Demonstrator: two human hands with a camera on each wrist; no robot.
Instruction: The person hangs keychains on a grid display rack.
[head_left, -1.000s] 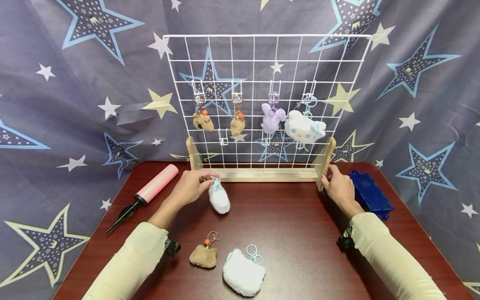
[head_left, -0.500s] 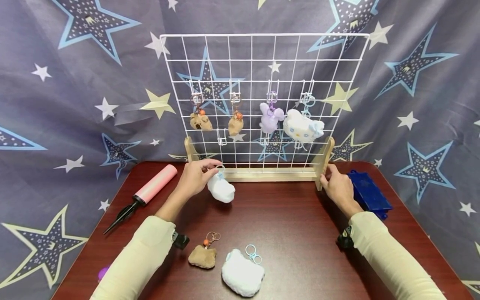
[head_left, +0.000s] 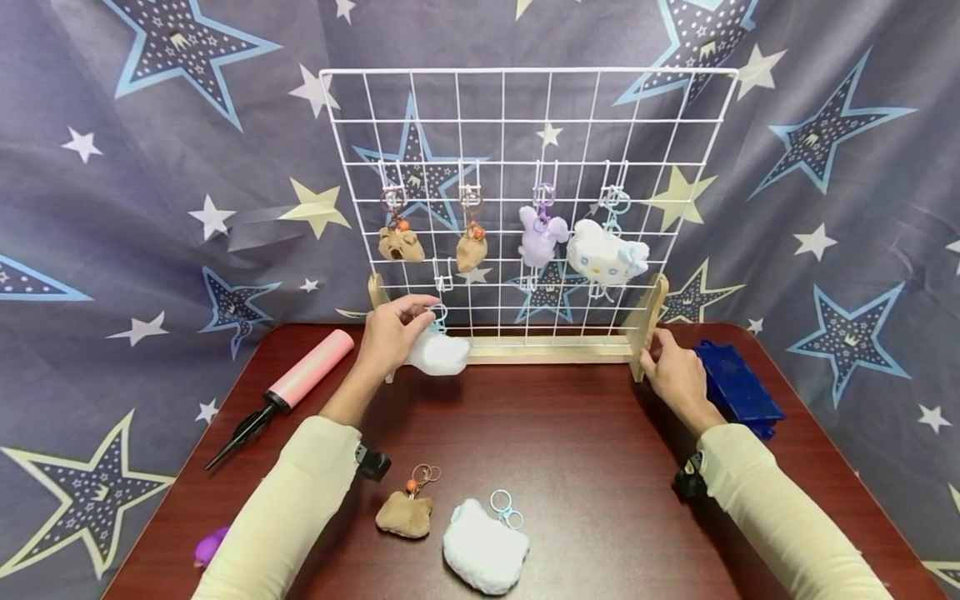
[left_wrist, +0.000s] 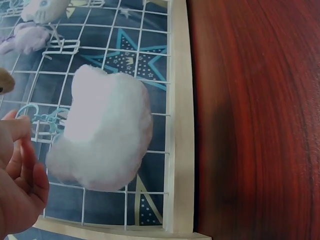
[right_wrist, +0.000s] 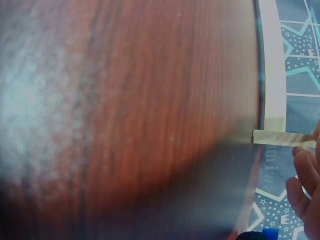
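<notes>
My left hand (head_left: 388,337) pinches the light blue ring (left_wrist: 29,111) of a white plush keychain (head_left: 441,355) at the lower left of the white wire grid rack (head_left: 503,120). In the left wrist view the plush hangs in front of the wires, its face turned away. Just above these fingertips is a bare white hook (head_left: 444,282) on the grid. My right hand (head_left: 678,375) grips the rack's right wooden side support (head_left: 649,327) between thumb and fingers. The right wrist view catches only some fingers (right_wrist: 300,197) beside that support.
Two brown plush keychains (head_left: 402,244), a purple one (head_left: 540,242) and a white one (head_left: 606,254) hang from upper hooks. A brown keychain (head_left: 405,514) and a white one (head_left: 486,547) lie in front. A pink pump (head_left: 313,367) lies left, a blue holder (head_left: 738,383) right.
My left hand has lifted the white plush keychain from low over the table up toward the bare hook. The right hand has stayed on the support.
</notes>
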